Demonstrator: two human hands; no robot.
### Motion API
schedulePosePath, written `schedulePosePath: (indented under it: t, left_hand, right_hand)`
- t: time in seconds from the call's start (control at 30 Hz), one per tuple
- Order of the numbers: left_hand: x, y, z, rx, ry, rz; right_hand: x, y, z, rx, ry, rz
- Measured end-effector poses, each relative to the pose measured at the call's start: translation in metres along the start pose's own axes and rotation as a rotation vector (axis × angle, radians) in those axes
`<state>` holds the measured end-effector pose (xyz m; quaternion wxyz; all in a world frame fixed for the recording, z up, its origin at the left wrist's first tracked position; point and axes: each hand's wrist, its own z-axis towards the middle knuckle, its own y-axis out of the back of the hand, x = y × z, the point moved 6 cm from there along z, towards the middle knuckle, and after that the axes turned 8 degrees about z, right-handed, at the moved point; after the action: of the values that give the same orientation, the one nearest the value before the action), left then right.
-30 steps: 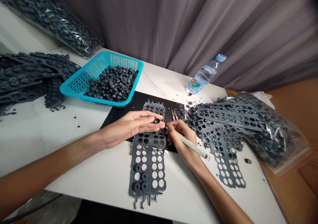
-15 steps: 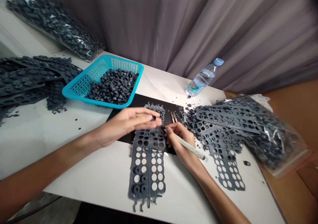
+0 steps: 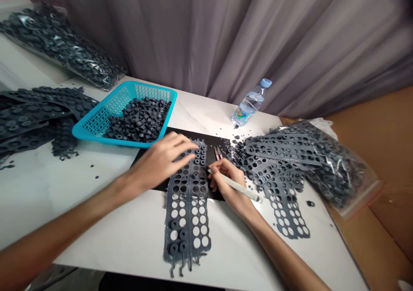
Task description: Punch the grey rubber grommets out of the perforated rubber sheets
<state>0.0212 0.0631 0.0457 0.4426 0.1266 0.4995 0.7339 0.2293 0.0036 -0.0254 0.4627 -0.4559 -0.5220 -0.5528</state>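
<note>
My left hand (image 3: 163,160) hovers over the upper part of a dark grey rubber sheet (image 3: 190,200) full of round holes, thumb and fingers apart with nothing visible between them. Several small rubber rings still sit in the sheet at its top and lower left. In my right hand (image 3: 229,180), beside the sheet's right edge, is a whitish pen-shaped tool (image 3: 243,188), its tip pointing at the sheet. Just beyond that hand lies a small pair of snips (image 3: 218,153). A black mat (image 3: 213,142) is under the sheet's upper half.
A blue basket (image 3: 77,130) of loose rubber rings stands back left, near a filled plastic bag (image 3: 71,46) and stacked sheets (image 3: 29,114). At right are punched sheets (image 3: 284,151), scraps and another bag (image 3: 342,175). A water bottle (image 3: 248,106) stands behind.
My left hand has turned over and its fingers have spread; the small black ring seen at its fingers is no longer visible there. My right hand keeps the pen-shaped tool. The view has shifted slightly.
</note>
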Motion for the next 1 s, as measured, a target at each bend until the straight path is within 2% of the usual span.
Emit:
schedulePosePath:
  t: [0.03,0.1,0.23,0.37,0.53,0.77,1.0]
  left_hand:
    - [-0.008,-0.016,0.002,0.089,-0.038,-0.030]
    - [-0.014,-0.039,0.004,0.181,-0.053,-0.070]
    - [-0.006,-0.059,0.000,0.200,-0.055,-0.125]
    - [-0.005,-0.064,-0.004,0.205,-0.043,-0.204]
    - [-0.008,-0.065,-0.005,0.243,-0.011,-0.273]
    - [-0.007,-0.065,-0.009,0.290,0.031,-0.292]
    - [-0.003,-0.068,-0.010,0.297,0.016,-0.289]
  right_hand:
    - [0.000,0.001,0.000,-0.003,0.001,0.016]
    - [0.001,0.001,0.000,-0.007,0.004,0.022]
    - [0.008,0.001,-0.001,-0.017,0.024,-0.050]
    - [0.008,0.001,0.000,-0.005,0.039,-0.088]
    - [0.000,0.002,0.001,0.007,0.004,-0.021]
    - [0.003,0.002,0.001,0.042,0.002,-0.007]
    - [0.001,0.002,0.001,0.044,-0.003,0.008]
